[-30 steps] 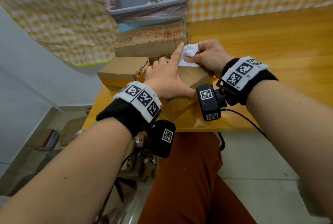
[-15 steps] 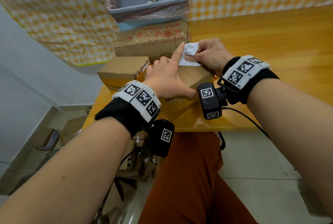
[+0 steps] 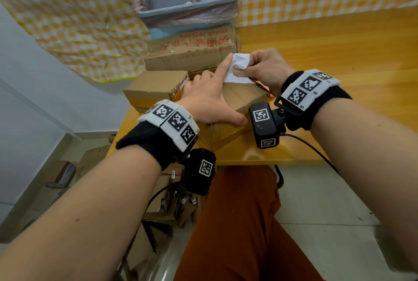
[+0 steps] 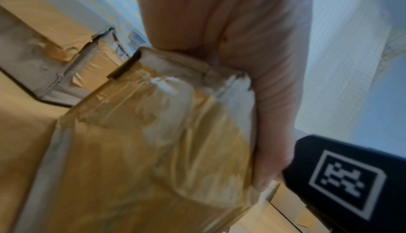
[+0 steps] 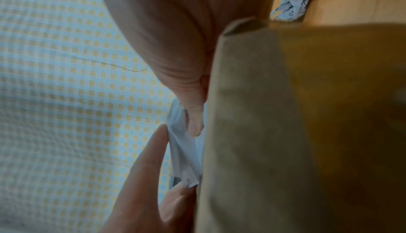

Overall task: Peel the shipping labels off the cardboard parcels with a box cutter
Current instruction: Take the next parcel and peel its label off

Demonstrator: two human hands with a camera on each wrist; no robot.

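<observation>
The right hand point(image 3: 260, 69) pinches the crumpled white paper label point(image 3: 237, 66), now lifted higher than before; the flat, spread left hand point(image 3: 210, 99) still presses the brown cardboard parcel point(image 3: 244, 97).

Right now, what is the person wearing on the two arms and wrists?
Both forearms are bare, with no sleeves. The left wrist and the right wrist each carry a black band with white blocks printed with square black codes. Under each wrist hangs a black camera with a white code tag; a black cable runs from the right camera.
</observation>
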